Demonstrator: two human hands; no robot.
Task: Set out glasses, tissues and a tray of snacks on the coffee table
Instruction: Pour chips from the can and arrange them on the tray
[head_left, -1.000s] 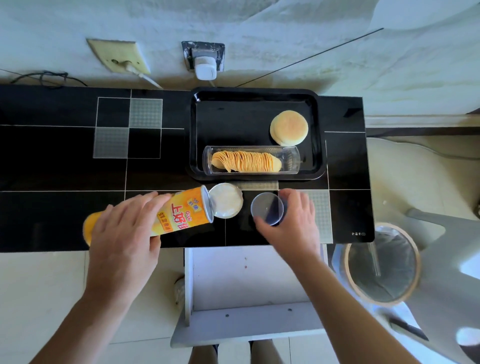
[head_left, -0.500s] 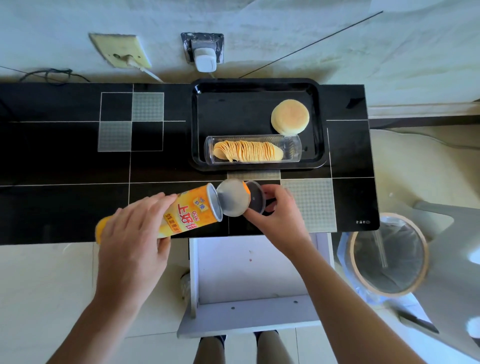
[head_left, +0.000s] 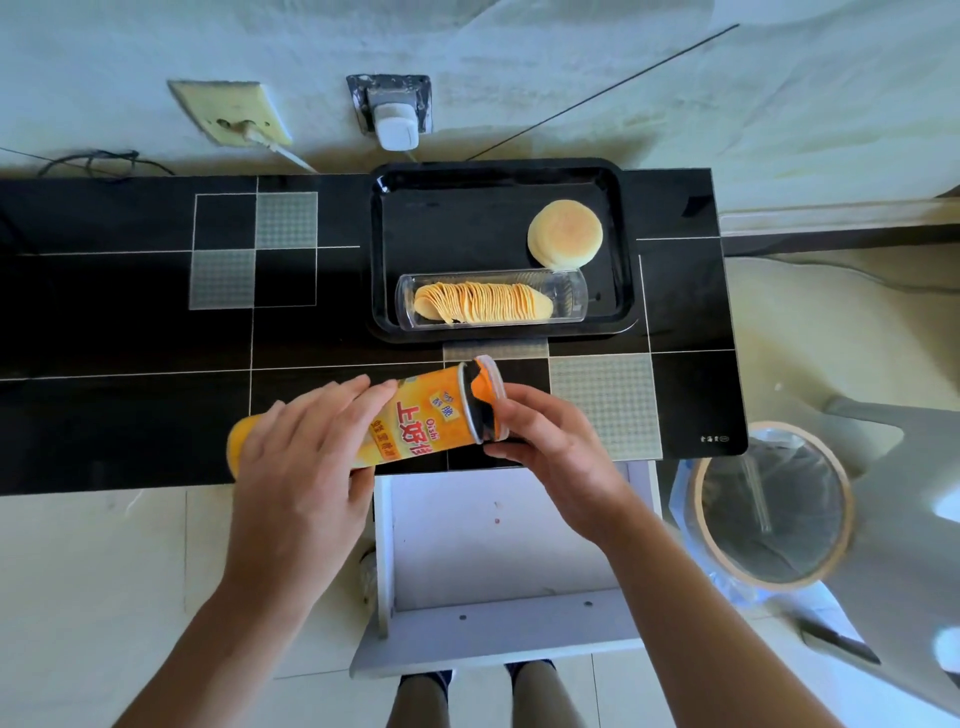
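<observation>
I'm over a black glass counter (head_left: 130, 332) against a pale wall. My left hand (head_left: 306, 457) is wrapped round the orange chip can (head_left: 415, 421), which is held sideways just above the near edge. My right hand (head_left: 550, 441) pinches the clear lid (head_left: 491, 400) onto the can's mouth. Beyond lies the black tray (head_left: 498, 179) with a tub of chips (head_left: 491, 304) and a round bun (head_left: 565, 236).

A pale rough wall (head_left: 675, 78) runs along the back, carrying a yellowed socket plate (head_left: 231, 111) and a white plug adapter (head_left: 397, 127); below, cream floor tiles (head_left: 93, 571); a white stool (head_left: 498, 561) stands near; to the right a lined bin (head_left: 774, 504); daylight falls softly.
</observation>
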